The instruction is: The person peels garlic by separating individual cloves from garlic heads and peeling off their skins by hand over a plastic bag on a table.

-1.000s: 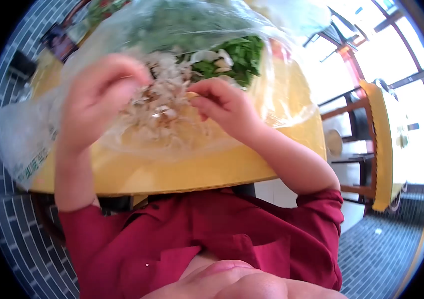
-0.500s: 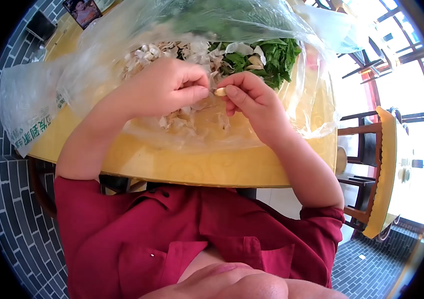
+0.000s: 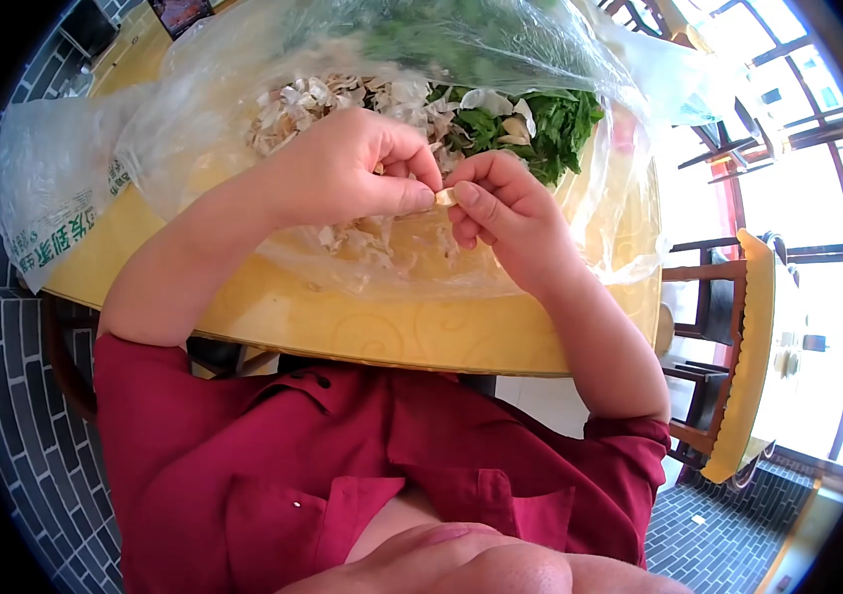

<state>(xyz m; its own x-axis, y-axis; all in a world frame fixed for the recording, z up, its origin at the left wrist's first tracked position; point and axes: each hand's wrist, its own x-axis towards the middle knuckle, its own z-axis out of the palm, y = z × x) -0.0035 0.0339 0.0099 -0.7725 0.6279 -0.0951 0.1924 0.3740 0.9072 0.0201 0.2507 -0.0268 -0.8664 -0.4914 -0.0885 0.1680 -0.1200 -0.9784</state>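
Observation:
Between my two hands is a small pale garlic clove [image 3: 445, 197]. My right hand [image 3: 510, 210] pinches one end of it between thumb and forefinger. At the other end, my left hand [image 3: 357, 168] has its thumb and forefinger pressed together on the clove. Below and around the hands, dry garlic skins [image 3: 293, 107] lie heaped on a clear plastic bag [image 3: 243, 64] spread over the table. Green leaves [image 3: 558, 129] lie beyond my right hand, with a few whitish skins and a loose clove on top.
The yellow-covered table [image 3: 392, 332] has its front edge close to my body. Printed plastic [image 3: 55, 233] hangs over its left side. A dark framed thing [image 3: 180, 14] stands at the far left. Another yellow-covered table [image 3: 746, 346] with chairs is off to the right.
My left hand has moved right, and its fingertips now meet the clove, where a small gap showed before. The right hand still holds the clove. The view has shifted slightly.

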